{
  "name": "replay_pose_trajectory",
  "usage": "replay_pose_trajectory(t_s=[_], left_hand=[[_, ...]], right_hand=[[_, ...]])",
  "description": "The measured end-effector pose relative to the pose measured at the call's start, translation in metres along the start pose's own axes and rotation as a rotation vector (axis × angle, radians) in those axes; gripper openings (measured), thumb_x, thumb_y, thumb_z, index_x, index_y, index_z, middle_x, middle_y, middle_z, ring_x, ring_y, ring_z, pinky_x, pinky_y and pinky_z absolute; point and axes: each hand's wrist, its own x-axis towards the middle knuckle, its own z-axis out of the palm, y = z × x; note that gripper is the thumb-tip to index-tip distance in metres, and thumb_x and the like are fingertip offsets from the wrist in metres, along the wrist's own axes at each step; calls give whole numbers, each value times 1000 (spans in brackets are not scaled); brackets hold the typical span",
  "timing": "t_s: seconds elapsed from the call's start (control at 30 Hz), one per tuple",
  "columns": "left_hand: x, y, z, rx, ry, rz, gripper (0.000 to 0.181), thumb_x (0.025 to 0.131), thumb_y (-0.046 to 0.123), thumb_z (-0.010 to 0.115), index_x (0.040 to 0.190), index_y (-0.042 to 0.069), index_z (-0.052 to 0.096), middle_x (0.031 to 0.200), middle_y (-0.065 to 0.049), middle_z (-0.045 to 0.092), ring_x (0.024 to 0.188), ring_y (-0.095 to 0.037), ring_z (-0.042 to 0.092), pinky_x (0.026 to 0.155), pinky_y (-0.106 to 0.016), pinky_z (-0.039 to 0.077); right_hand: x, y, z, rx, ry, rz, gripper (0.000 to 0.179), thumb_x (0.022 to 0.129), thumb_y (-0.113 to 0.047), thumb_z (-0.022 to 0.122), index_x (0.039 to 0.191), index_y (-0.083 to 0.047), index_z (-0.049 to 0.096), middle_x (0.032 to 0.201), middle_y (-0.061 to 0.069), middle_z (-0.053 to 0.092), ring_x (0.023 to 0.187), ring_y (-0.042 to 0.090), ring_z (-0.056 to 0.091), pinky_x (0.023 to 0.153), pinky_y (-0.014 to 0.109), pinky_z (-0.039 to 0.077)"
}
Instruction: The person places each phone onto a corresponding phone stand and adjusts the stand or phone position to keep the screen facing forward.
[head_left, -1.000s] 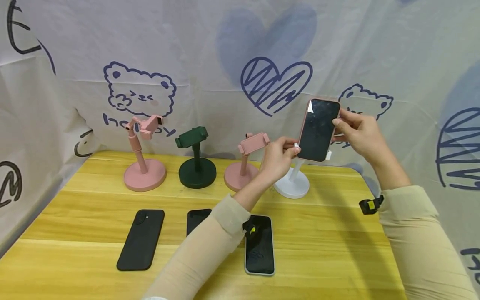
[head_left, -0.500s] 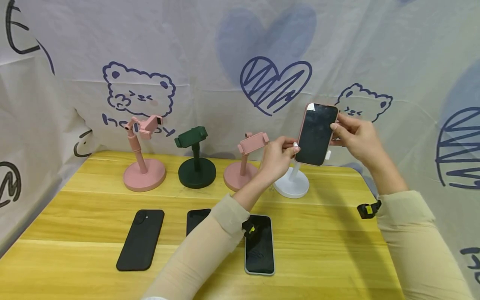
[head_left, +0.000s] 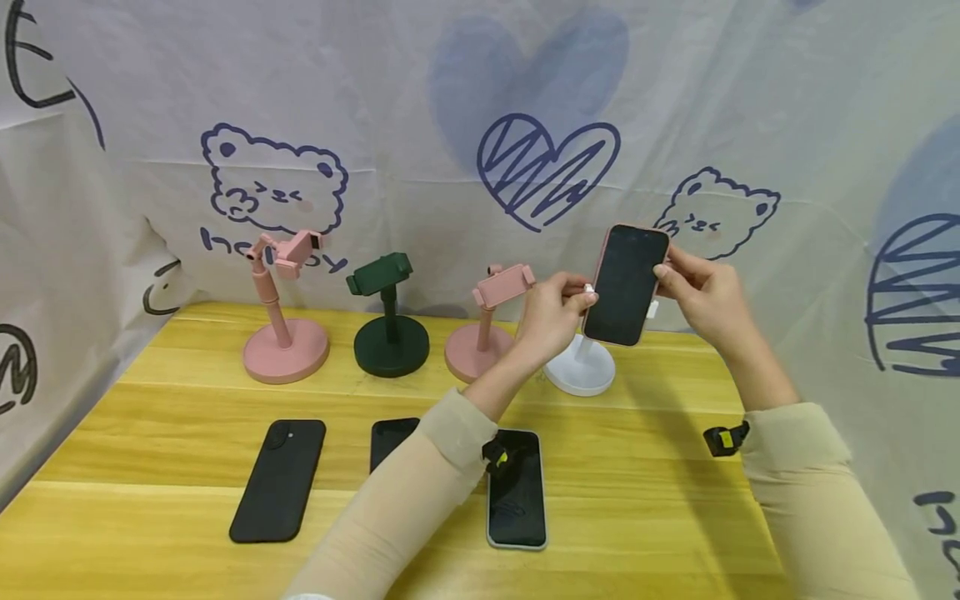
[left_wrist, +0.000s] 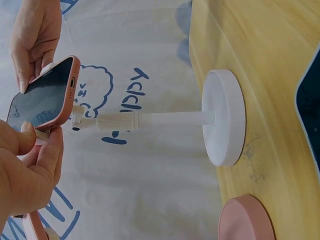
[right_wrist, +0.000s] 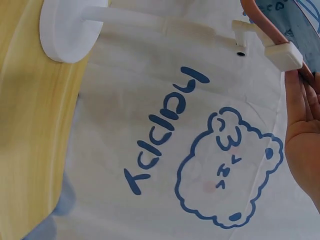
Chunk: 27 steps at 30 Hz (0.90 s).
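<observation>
A smartphone in a pink case stands tilted upright at the head of the white phone stand, screen toward me. My right hand pinches its right edge, thumb on the screen side. At its lower left, my left hand pinches the stand's small white clamp end. In the left wrist view, the phone's charging-port edge faces the stand's post. The opposite white clamp end lies right at the case's edge in the right wrist view. The clamp's middle is hidden behind the phone.
Left of the white stand are a pink phone stand, a green one and another pink one. Nearer on the wooden table lie a black phone, a partly covered phone and a grey-edged phone. A printed cloth hangs behind.
My right hand has brought the phone downward and slightly left, lower against the stand's head. The left hand keeps its hold on the clamp end in nearly the same place.
</observation>
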Motion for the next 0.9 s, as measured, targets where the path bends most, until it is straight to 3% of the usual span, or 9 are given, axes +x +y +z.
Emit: replay_pose_trajectory(t_s=[0.17,0.6,0.67,0.83,0.9], left_hand=[[-1,0,1,-6,-11,-1,29,103,16,67,127,-2,68,113,-13,74,97,-22,73,80,-20,59],[0,-1,-2,-30,1,5,29,104,15,66,127,-2,68,114,-14,74,97,-22,73,80,-22,59],[0,-1,-1,-30,5,1,29,104,15,65,127,-2,68,113,-14,74,97,-22,73,79,-21,59],[0,-2,0,-23,8,8,30,104,18,66,128,0,69,114,-12,74,96,-20,73,77,-19,57],[-1,-4,-1,-28,7,4,31,104,18,65,129,0,69,114,-12,74,96,-19,72,77,-19,57]], right_hand=[[-4,2,6,25,35,-46,48,107,-16,59,152,-1,47,140,29,59,90,-12,65,85,9,53],[-10,3,16,43,79,-40,48,107,-16,59,152,-3,47,143,26,59,91,-11,64,81,8,54],[-12,5,21,67,118,-34,47,107,-17,59,152,-5,48,141,24,61,90,-9,65,79,10,55],[-19,10,38,170,292,18,42,105,-21,63,146,-12,59,123,-5,72,86,-1,66,72,11,57],[-21,11,45,227,356,48,39,104,-21,66,142,-14,64,120,-9,73,89,1,68,71,11,57]])
